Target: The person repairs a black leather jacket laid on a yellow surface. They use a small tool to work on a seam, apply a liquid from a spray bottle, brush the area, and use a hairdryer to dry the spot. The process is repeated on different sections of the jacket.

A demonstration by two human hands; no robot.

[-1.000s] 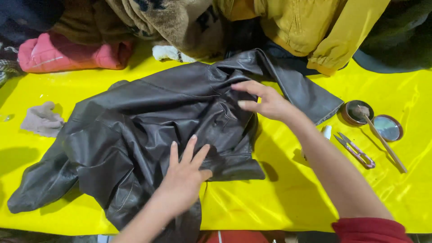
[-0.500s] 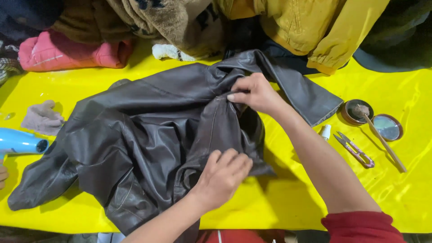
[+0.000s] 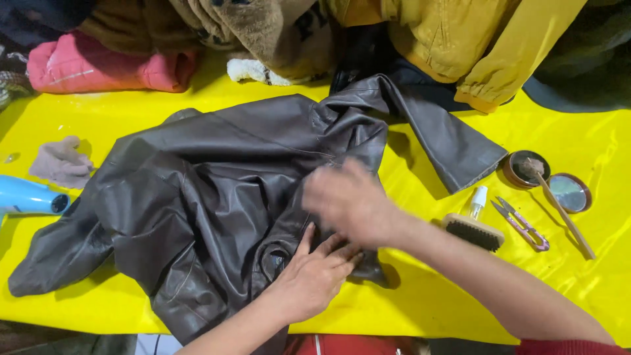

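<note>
A dark grey-brown leather jacket [image 3: 217, 190] lies crumpled across a yellow-covered table [image 3: 118, 118]. My left hand [image 3: 312, 276] rests palm down on the jacket's lower edge, fingers together, pressing the leather near a small round fitting. My right hand [image 3: 348, 200] hovers just above it over the jacket, blurred from motion, so its fingers are unclear. One jacket sleeve [image 3: 447, 144] stretches toward the right.
Right of the jacket lie a wooden brush [image 3: 474, 231], a small white bottle [image 3: 478, 200], snips [image 3: 522, 223], an open polish tin [image 3: 524, 167] with its lid [image 3: 569, 192] and a stick. A blue dryer [image 3: 29, 197] and grey cloth [image 3: 60, 163] sit left. Clothes pile along the back.
My right hand has come down from the jacket's upper fold toward the lower edge. My left hand shifted right and flattened on the leather. The brush has come into view.
</note>
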